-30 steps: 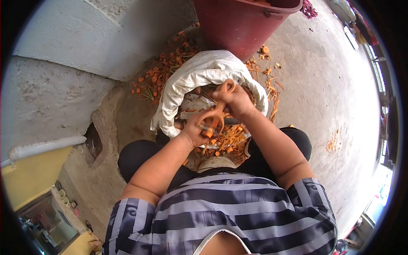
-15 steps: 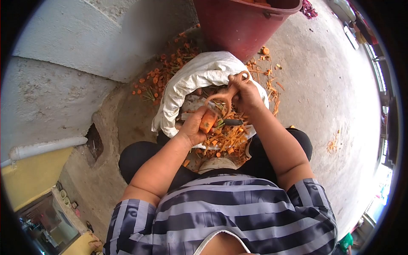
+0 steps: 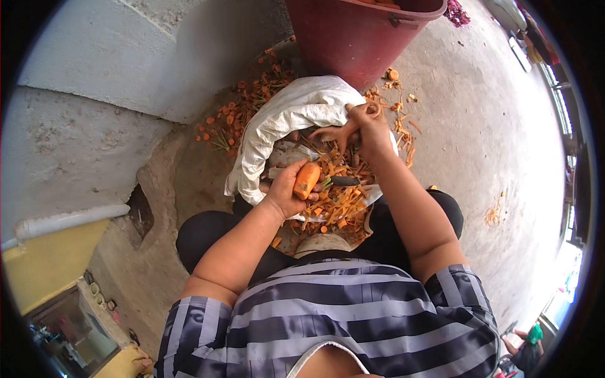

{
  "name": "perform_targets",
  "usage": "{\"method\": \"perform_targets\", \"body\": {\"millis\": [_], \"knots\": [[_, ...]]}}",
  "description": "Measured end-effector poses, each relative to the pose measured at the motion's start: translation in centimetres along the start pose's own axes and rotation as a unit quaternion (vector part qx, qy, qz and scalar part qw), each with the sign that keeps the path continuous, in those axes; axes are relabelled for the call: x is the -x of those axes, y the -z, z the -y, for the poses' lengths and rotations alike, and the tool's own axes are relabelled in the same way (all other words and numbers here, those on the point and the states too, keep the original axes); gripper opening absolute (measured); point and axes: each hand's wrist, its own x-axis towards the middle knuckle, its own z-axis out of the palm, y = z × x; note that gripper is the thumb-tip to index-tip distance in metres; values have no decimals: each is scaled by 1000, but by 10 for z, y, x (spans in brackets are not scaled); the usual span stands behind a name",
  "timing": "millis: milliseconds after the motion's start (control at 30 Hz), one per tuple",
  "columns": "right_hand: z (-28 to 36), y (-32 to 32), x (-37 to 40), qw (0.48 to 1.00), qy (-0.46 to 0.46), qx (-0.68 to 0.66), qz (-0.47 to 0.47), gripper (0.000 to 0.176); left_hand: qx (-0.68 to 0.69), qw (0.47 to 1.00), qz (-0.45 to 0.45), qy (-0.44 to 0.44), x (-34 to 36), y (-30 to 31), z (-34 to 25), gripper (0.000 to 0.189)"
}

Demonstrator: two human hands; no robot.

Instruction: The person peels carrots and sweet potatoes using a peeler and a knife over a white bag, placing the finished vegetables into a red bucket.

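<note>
My left hand (image 3: 291, 192) is closed round a thick orange carrot (image 3: 307, 179), its fingers curled underneath. In my right hand (image 3: 370, 129) is a brownish-orange Y-shaped peeler (image 3: 338, 133), whose forked head points left, above and apart from the carrot. Its blade is hard to make out. Below both hands gapes a white sack (image 3: 255, 142) with a rolled-down rim. Orange peelings (image 3: 334, 206) and cut bits lie in and over its near side. A dark handle-like piece (image 3: 345, 181) rests on them, to the right of the carrot.
Just beyond the sack stands a large red tub (image 3: 359, 47) with orange items inside. Carrot slices and trimmings (image 3: 234, 113) litter the floor (image 3: 479, 132) around the sack. A rough grey wall (image 3: 88, 145) rises at the left. Another person (image 3: 528, 353) is partly visible at the lower right.
The peeler has moved up and away from the carrot with my right hand. In my left hand the carrot has turned, showing a smoother orange side.
</note>
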Motion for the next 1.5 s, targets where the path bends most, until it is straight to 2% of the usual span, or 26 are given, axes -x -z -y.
{"method": "perform_targets", "body": {"millis": [67, 100, 167, 200, 300, 367, 400, 433, 500, 533, 633, 667, 700, 767, 800, 833, 900, 967, 1033, 1167, 1200, 1300, 1333, 1400, 1467, 1500], "knots": [[-6, -16, 19, 997, -3, -14, 79, 21, -49, 998, 19, -37, 2, -3, 2, 29], [-5, -19, 29, 990, -37, 35, 135, 20, -74, 995, 27, -55, 3, -6, 3, 27], [-15, -29, 40, 979, -5, 32, 202, 19, 4, 997, -41, -62, 5, -20, 6, 28], [-22, -26, 35, 984, -15, 23, 177, 17, 43, 994, -75, -65, 6, -24, 7, 28], [-22, 2, -4, 998, -3, 5, 55, 17, -7, 1000, 7, 0, -6, 2, 8, 34], [-7, 9, -15, 996, 46, 67, -43, 18, -3, 1000, 24, -1, -2, -1, 6, 33], [-2, 4, -8, 998, 42, -5, -43, 20, 6, 1000, 24, 6, -2, 2, 3, 31], [-4, 2, -3, 1000, 25, -6, -10, 20, 17, 999, 25, 12, -2, 3, 2, 30], [-9, -7, 9, 998, -8, -5, 62, 21, -32, 999, -11, -37, 2, -3, 4, 30], [-11, -17, 22, 995, 8, -3, 96, 24, -56, 996, -29, -61, 5, -6, 5, 31], [-20, -19, 31, 979, -51, 33, 194, 21, -47, 996, 49, -66, 0, -4, 5, 32], [-21, -20, 26, 991, -36, 32, 128, 26, -67, 995, 42, -63, 2, -4, 6, 32], [-18, -11, 16, 990, -50, 9, 135, 24, -59, 995, 49, -59, 5, -7, 5, 32], [-23, -2, 1, 997, -4, 10, 79, 19, -44, 996, 64, -52, 6, -12, 1, 31], [-15, 1, -3, 999, -25, 17, 45, 18, -48, 996, 59, -41, 2, -6, 1, 33], [-9, 2, -8, 996, 12, 87, 7, 18, -54, 996, 50, -40, 0, -1, 2, 33], [-1, -3, -1, 999, 3, -43, 8, 18, -71, 996, 34, -37, -1, 3, 3, 33], [-9, -1, 0, 997, -39, -29, 59, 19, -57, 996, 64, -40, -3, 4, 3, 33], [-10, -10, 14, 990, -42, -4, 131, 20, -61, 995, 67, -44, -4, 4, 2, 33], [-2, 3, -5, 999, -21, 22, 35, 17, -111, 992, -10, -65, -2, -6, 5, 33], [-2, 2, -4, 997, -26, -60, 34, 15, -124, 989, -37, -73, 0, -8, 5, 33], [-6, -11, 10, 997, -39, -41, 48, 16, -89, 994, -35, -46, 1, -6, 3, 29], [-3, -13, 18, 991, -40, -22, 126, 17, -80, 996, -6, -46, 0, -6, 3, 28], [-11, -8, 11, 996, -37, 1, 80, 17, -63, 996, 51, -45, -1, -4, 3, 26], [-17, 1, -6, 999, -14, 35, 29, 16, -80, 994, 16, -75, -2, -3, 4, 24], [-16, -1, -4, 999, -20, 16, 33, 16, -89, 992, -1, -90, 1, -8, 4, 23]]}}
